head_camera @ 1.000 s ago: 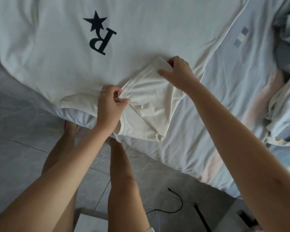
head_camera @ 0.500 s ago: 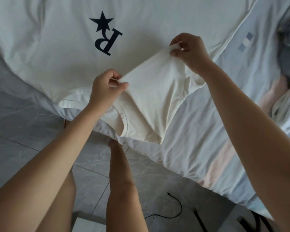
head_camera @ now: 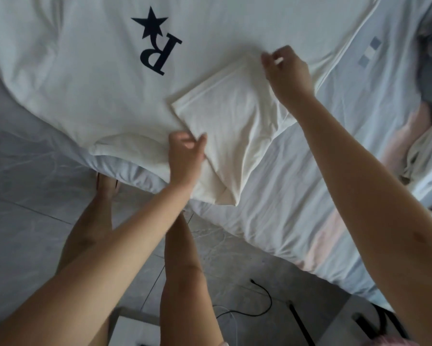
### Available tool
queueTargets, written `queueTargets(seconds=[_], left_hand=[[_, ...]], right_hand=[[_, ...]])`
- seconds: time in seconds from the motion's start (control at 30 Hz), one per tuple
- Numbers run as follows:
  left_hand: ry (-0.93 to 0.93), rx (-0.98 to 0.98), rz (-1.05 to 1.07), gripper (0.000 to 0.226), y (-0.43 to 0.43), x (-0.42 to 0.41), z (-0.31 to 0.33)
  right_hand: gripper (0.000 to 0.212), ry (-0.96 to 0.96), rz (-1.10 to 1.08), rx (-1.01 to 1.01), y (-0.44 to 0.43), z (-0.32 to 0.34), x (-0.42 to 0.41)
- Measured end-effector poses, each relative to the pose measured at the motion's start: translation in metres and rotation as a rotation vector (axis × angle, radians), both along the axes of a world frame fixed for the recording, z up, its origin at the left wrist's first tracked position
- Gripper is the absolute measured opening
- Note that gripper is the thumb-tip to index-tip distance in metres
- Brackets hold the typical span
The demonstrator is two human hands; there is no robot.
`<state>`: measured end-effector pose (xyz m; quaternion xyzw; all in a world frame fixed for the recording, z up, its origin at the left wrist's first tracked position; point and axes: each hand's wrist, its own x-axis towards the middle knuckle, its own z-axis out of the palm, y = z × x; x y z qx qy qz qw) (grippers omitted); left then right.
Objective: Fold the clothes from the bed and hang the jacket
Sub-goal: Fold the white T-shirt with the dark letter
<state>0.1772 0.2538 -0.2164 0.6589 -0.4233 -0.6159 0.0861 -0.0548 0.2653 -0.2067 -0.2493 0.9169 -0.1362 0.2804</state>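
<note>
The white T-shirt [head_camera: 90, 78] runs off the view's top edge.

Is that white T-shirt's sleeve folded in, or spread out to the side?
Folded in: the sleeve lies flat over the T-shirt, with its hem edge toward the printed R.

There is one white T-shirt [head_camera: 85, 71], bearing one star [head_camera: 150, 26] and one letter R [head_camera: 160, 54], and one bed [head_camera: 309, 171]. Two hands show, the left hand [head_camera: 186, 151] and the right hand [head_camera: 287, 68], with two bare legs [head_camera: 90, 221]. There is also one black cable [head_camera: 264, 298].
</note>
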Motion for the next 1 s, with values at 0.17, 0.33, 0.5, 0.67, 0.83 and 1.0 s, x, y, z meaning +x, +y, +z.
queueTargets(seconds=[0.17, 0.33, 0.5, 0.67, 0.83, 1.0], left_hand=[[0.051, 0.282, -0.110, 0.015, 0.076, 0.011, 0.013], [0.078, 0.127, -0.173, 0.008, 0.102, 0.011, 0.007], [0.042, 0.085, -0.312, 0.008, 0.107, 0.016, -0.005], [0.031, 0.164, -0.197, 0.013, 0.109, 0.010, -0.001], [0.137, 0.086, 0.026, 0.035, 0.068, 0.003, 0.008], [0.231, -0.282, -0.239, 0.063, -0.006, -0.011, -0.013]], right_hand=[[0.034, 0.013, 0.150, 0.233, 0.054, 0.028, -0.004], [0.023, -0.317, 0.069, 0.058, 0.085, 0.006, -0.007], [0.019, -0.270, 0.174, 0.068, 0.094, -0.004, -0.015], [0.021, -0.221, 0.107, 0.112, 0.095, -0.003, -0.014], [0.041, 0.082, 0.231, 0.139, 0.073, 0.005, -0.011], [0.057, -0.201, 0.255, -0.261, 0.021, -0.014, -0.004]])
